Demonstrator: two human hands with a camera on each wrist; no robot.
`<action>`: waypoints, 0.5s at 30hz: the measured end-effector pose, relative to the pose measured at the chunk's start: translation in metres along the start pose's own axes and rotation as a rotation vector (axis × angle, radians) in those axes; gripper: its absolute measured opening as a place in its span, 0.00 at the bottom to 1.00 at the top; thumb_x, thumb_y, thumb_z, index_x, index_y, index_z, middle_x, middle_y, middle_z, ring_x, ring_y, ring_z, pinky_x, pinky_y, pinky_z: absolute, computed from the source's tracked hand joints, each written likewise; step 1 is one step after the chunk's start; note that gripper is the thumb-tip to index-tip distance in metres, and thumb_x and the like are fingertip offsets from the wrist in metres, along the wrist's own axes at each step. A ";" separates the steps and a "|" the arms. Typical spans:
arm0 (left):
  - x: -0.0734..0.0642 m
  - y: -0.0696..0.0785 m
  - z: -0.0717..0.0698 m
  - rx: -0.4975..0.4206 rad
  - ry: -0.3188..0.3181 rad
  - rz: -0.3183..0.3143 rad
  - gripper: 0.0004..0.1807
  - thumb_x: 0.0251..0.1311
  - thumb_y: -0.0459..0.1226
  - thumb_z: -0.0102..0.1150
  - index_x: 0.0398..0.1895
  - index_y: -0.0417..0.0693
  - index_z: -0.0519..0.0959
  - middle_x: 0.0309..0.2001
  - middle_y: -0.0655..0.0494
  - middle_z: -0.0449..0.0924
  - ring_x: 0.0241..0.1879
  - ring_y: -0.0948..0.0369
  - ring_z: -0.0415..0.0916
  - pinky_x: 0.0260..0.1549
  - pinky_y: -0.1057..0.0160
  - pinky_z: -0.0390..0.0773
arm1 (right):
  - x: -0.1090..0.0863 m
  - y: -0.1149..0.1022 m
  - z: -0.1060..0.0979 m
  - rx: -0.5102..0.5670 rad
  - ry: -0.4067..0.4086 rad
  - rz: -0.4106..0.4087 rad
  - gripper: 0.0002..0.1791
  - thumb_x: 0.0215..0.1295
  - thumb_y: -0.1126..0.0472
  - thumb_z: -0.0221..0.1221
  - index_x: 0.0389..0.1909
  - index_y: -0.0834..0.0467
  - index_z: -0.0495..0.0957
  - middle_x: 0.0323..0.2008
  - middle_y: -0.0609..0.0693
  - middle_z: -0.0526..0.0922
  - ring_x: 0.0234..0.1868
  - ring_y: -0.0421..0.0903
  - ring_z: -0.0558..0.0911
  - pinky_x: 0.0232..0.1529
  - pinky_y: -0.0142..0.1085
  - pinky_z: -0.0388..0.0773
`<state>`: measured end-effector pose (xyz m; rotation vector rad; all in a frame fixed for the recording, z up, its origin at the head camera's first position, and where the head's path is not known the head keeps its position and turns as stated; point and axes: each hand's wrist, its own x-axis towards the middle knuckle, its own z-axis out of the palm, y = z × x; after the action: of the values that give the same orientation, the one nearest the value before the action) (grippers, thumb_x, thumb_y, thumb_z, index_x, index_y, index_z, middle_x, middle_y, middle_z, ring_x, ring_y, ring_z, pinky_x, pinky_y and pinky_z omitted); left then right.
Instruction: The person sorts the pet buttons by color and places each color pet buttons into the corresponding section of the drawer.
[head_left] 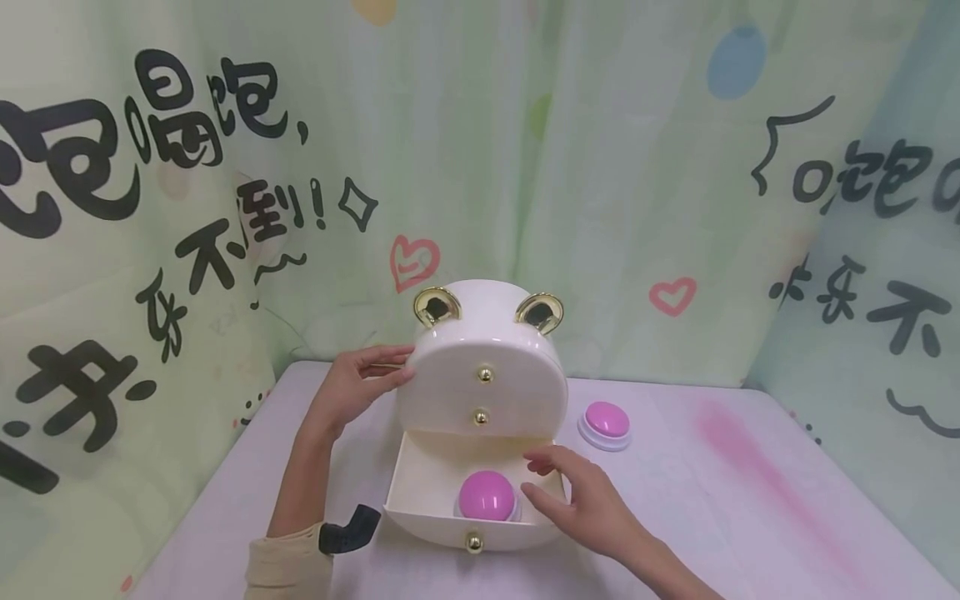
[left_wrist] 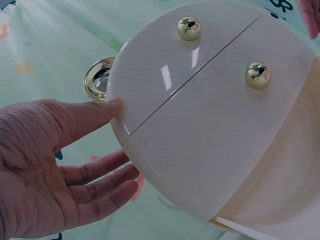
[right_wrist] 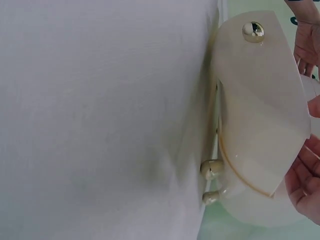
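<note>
A white rounded box [head_left: 442, 392] with gold knobs and two gold ear-like rings on top stands on the table. Its bottom drawer [head_left: 517, 536] is pulled out toward me. Inside that drawer sits a pink dome-topped push button [head_left: 486, 496] on a white base. My left hand [head_left: 360, 383] rests its fingertips against the box's left side; in the left wrist view the thumb touches the box's edge. At the drawer's right side is my right hand [head_left: 581, 500], fingers loosely bent, holding nothing visible. Whether it touches the drawer's rim I cannot tell.
A second pink push button [head_left: 606, 425] lies on the table to the right of the box. The table [head_left: 690, 500] has a pale cloth with a pink streak at right. Printed curtains [head_left: 465, 167] hang behind and on both sides.
</note>
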<state>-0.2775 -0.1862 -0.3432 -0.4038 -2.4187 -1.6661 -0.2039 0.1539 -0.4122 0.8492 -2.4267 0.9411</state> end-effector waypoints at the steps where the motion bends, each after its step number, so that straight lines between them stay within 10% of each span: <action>1: 0.000 0.000 0.000 0.001 0.001 0.001 0.25 0.64 0.43 0.71 0.63 0.47 0.82 0.55 0.44 0.85 0.58 0.47 0.80 0.59 0.43 0.76 | 0.000 0.001 -0.001 0.012 0.015 -0.001 0.18 0.60 0.64 0.71 0.52 0.57 0.82 0.41 0.47 0.88 0.42 0.41 0.84 0.45 0.40 0.82; 15: 0.001 0.000 0.000 0.003 0.000 0.001 0.25 0.64 0.43 0.70 0.63 0.46 0.82 0.55 0.44 0.85 0.59 0.47 0.80 0.60 0.42 0.76 | -0.003 0.019 -0.012 0.154 0.094 0.238 0.13 0.64 0.63 0.69 0.49 0.60 0.83 0.40 0.43 0.88 0.42 0.37 0.84 0.40 0.33 0.83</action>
<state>-0.2780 -0.1862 -0.3429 -0.4047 -2.4203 -1.6619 -0.2126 0.1746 -0.4141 0.5578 -2.4342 1.2403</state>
